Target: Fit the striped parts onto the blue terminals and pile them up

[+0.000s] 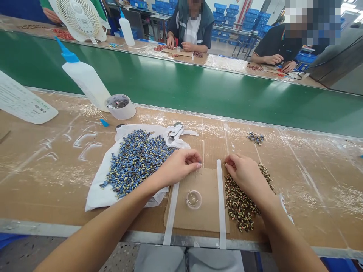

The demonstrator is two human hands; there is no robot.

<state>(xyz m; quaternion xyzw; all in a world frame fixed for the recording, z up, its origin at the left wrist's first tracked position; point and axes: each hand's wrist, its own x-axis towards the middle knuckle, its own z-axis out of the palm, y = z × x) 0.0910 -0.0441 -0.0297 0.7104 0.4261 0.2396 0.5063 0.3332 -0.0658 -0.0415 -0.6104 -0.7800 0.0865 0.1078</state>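
Observation:
My left hand (184, 164) is closed in a pinch above the far edge of a cardboard sheet (202, 217), with a tiny bluish piece just showing at its fingertips. To its left, a heap of small blue, yellow and dark pieces (136, 162) lies on a white cloth (98, 189). Thumb and fingers of my right hand (245, 172) are pressed together over a pile of small brown-and-cream pieces (241, 207); whatever they hold is hidden. Between my forearms, a small clear cup (194, 199) with a thin stick in it rests on the cardboard.
White tape strips (221, 204) run along the cardboard. A tape roll (120, 107), a blue-tipped bottle (86, 83) and a lying white bottle (25, 100) occupy the left. A few blue pieces (255, 138) lie far right. Beyond the green belt (181, 87), other people work.

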